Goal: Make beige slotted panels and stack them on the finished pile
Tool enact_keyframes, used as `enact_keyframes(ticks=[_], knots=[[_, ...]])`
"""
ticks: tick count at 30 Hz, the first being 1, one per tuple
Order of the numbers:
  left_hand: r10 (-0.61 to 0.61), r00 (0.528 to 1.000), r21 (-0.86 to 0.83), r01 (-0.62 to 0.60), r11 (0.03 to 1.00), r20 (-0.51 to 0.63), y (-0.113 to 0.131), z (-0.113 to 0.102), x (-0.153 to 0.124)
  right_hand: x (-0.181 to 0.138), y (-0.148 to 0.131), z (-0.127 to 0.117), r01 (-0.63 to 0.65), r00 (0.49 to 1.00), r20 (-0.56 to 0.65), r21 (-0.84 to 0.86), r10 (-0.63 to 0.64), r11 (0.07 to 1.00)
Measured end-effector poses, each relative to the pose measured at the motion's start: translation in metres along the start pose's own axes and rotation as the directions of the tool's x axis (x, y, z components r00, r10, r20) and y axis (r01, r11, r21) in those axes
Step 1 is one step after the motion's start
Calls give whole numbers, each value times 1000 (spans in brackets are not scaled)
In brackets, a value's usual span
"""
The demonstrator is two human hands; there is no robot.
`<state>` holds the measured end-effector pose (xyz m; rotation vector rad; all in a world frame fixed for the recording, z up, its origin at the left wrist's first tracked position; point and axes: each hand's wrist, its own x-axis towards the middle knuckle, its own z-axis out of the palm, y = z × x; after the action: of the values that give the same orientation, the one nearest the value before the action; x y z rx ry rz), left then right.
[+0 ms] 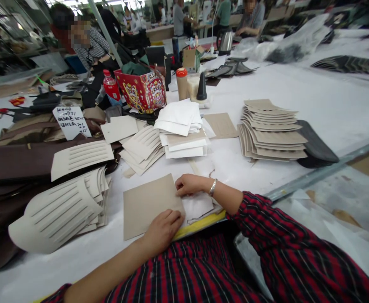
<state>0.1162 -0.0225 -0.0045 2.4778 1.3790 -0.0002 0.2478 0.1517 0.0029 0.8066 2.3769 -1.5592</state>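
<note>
A flat beige rectangular panel (149, 200) lies on the white tabletop in front of me. My left hand (163, 229) is at its lower right corner, fingers bent and pressed together over the edge. At the right edge of the panel, my right hand (190, 184) is closed with its fingertips pinching the border; the thumb tips of both hands are hidden. Beneath and right of the panel is a white sheet (198, 205). Just beyond the hands stands a pile of white sheets (181, 120), with ribbed cream pieces (144, 145) left of it.
Stacked beige pieces (269, 130) stand at right beside a dark flap (317, 145). Ribbed cream panels (58, 210) and brown bags (20, 162) fill the left. Behind are a red patterned box (143, 90), a bottle (111, 87) and a black cone (201, 87). Other people work farther back.
</note>
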Motion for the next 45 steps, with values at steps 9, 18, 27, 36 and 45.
enact_keyframes(ticks=[9,18,27,36,45], knots=[[-222,972,-208,203,957,-75,-1,1,18,4,-5,1,18,999,-26,-304,-27,952],[-279,960,-24,278,960,-39,-6,2,28,28,-19,-27,41,993,-66,-554,-93,832],[-346,935,-86,353,932,81,-13,-6,33,46,-13,-33,-5,996,-73,-560,-43,829],[-240,969,-117,245,962,55,-17,-24,39,37,-19,-29,-154,955,-295,-522,-8,839],[-295,856,-183,238,954,-425,-33,11,-70,-53,-8,87,153,820,-352,-624,-450,767]])
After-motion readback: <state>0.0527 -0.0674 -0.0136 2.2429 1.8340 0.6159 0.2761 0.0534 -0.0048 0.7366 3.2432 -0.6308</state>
